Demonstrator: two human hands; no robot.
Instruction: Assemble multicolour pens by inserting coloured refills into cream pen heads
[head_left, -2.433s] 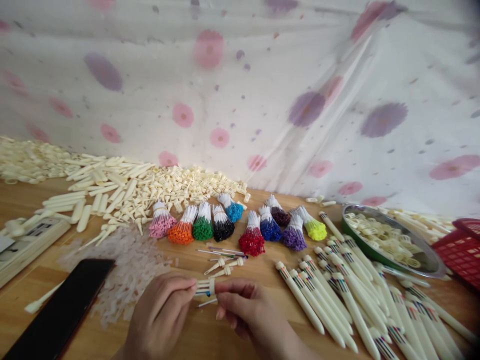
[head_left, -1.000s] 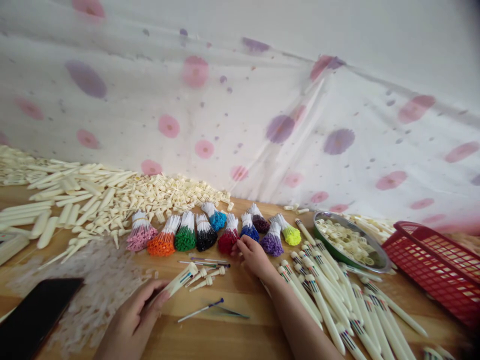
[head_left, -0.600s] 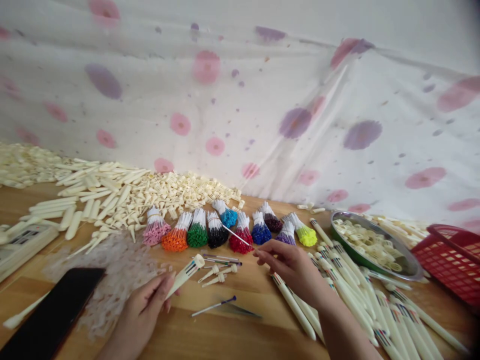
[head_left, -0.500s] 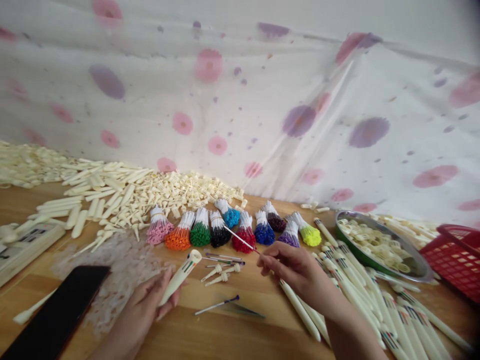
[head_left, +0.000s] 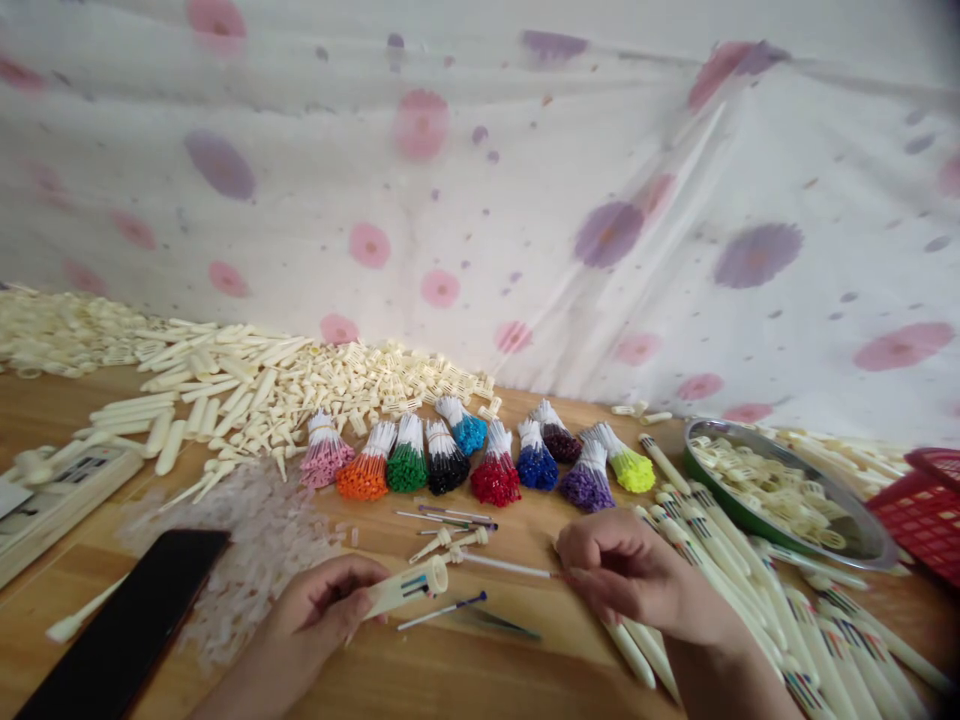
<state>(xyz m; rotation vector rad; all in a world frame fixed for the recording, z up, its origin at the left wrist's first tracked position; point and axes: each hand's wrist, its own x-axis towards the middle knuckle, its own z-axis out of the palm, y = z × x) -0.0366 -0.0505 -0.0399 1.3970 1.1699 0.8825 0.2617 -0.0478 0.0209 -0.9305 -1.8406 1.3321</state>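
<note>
My left hand [head_left: 334, 605] is closed on a cream pen barrel [head_left: 405, 588], whose wide open end with coloured slots points right. Between the fingertips of my right hand [head_left: 619, 570] is a thin white refill [head_left: 502, 565] with a dark reddish end at the fingers; its free tip points left, toward the barrel, and the two look apart. Below them lies a refill with a blue end [head_left: 442, 610]. Small cream cone-shaped pieces [head_left: 450, 545] and a few loose refills [head_left: 450, 518] rest just behind. Bundles of coloured refills, such as the red one [head_left: 495, 480], stand in a row farther back.
A black phone [head_left: 124, 625] lies at left beside clear small pieces [head_left: 255, 560]. Cream parts [head_left: 225, 380] are heaped behind. At right are many pens [head_left: 720, 560], a metal bowl [head_left: 697, 470] and a red basket [head_left: 919, 510]. A flowered sheet [head_left: 480, 220] hangs behind.
My left hand has turned the barrel from tilted up to nearly level, its open end now toward the right. My right hand has moved lower and right, bringing the refill down to nearly horizontal.
</note>
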